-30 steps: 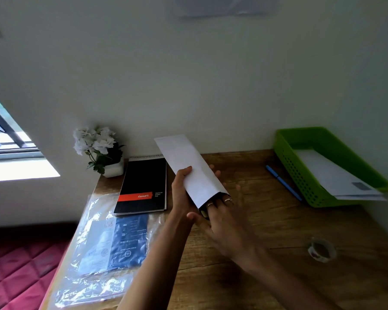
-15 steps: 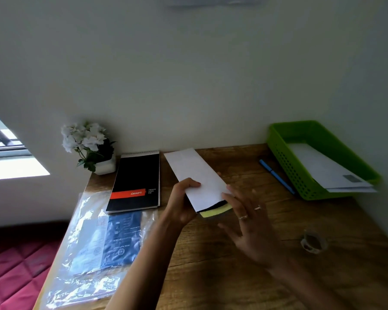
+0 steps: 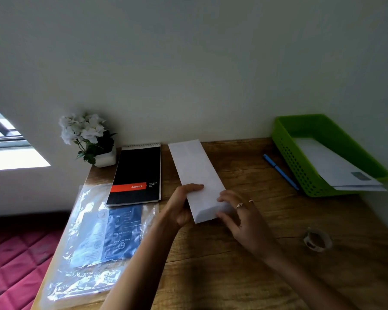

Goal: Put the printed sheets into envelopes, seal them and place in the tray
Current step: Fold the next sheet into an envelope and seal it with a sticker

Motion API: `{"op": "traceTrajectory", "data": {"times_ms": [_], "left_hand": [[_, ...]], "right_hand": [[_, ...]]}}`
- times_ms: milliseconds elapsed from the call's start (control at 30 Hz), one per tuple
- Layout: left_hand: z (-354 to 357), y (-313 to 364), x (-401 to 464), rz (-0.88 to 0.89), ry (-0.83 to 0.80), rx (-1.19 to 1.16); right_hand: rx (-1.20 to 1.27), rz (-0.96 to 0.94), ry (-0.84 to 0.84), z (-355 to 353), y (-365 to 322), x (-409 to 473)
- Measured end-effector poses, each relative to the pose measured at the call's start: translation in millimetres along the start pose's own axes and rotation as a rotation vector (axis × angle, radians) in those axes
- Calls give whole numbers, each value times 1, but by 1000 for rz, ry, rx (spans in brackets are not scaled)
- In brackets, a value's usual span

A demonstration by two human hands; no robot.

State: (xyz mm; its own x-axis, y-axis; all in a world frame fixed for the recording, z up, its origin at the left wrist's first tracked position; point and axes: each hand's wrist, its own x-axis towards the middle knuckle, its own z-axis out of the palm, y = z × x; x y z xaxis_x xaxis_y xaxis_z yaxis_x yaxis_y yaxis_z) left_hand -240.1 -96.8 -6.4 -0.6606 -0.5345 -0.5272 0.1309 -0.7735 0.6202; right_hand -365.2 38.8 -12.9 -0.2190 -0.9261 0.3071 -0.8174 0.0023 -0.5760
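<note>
A long white envelope (image 3: 196, 175) lies slanted on the wooden desk (image 3: 244, 265), its far end pointing toward the wall and its near end held between both hands. The left hand (image 3: 180, 206) grips the near left edge, thumb on top of the paper and the other fingers tucked below. The right hand (image 3: 242, 217) presses down on the near right corner, its fingers (image 3: 224, 199) spread flat over the folded flap; two rings show on this hand. The flap end looks folded shut, though whether it is stuck down cannot be told.

At the far right, a green tray (image 3: 300, 166) sits against the wall with other envelopes (image 3: 336, 171) lying in it, their near corner jutting past the tray's front rim. A blue pen (image 3: 280, 171) lies on the desk just beside the tray's left wall. A tape roll (image 3: 317, 239) rests near the right edge of the desk, well apart from the hands.

To the left of the held envelope lies a black spiral pad (image 3: 137, 173) with an orange band. Behind it, in the corner, stands a small white pot of white flowers (image 3: 85, 135). A clear plastic bag (image 3: 94, 240) with blue printed packets inside covers the desk's near left part, its far edge touching the pad.
</note>
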Motion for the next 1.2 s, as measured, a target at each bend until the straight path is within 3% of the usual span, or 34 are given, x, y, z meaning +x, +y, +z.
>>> {"op": "traceTrajectory", "data": {"times_ms": [167, 367, 600, 700, 767, 867, 933, 1100, 1200], "left_hand": [[5, -2, 1, -11, -18, -10], [10, 2, -1, 12, -23, -34], [20, 20, -3, 87, -85, -64], [13, 31, -8, 103, -18, 140], [6, 34, -12, 235, 137, 393], [-8, 37, -16, 603, 453, 659], [-14, 41, -22, 838, 507, 765], [-5, 45, -36, 1025, 150, 1125], [0, 42, -36, 1019, -20, 1229]], "right_hand": [[-172, -210, 98, 3, 1, 4], [-323, -365, 78, 1, 6, 4], [-64, -183, 292, -23, -8, 33], [39, -159, 451, -50, -24, 59], [93, -147, 517, -70, -35, 78], [146, -103, 534, -97, -51, 101], [169, -76, 497, -109, -60, 111], [214, -30, 311, -119, -68, 139], [241, -40, 224, -119, -69, 157]]}}
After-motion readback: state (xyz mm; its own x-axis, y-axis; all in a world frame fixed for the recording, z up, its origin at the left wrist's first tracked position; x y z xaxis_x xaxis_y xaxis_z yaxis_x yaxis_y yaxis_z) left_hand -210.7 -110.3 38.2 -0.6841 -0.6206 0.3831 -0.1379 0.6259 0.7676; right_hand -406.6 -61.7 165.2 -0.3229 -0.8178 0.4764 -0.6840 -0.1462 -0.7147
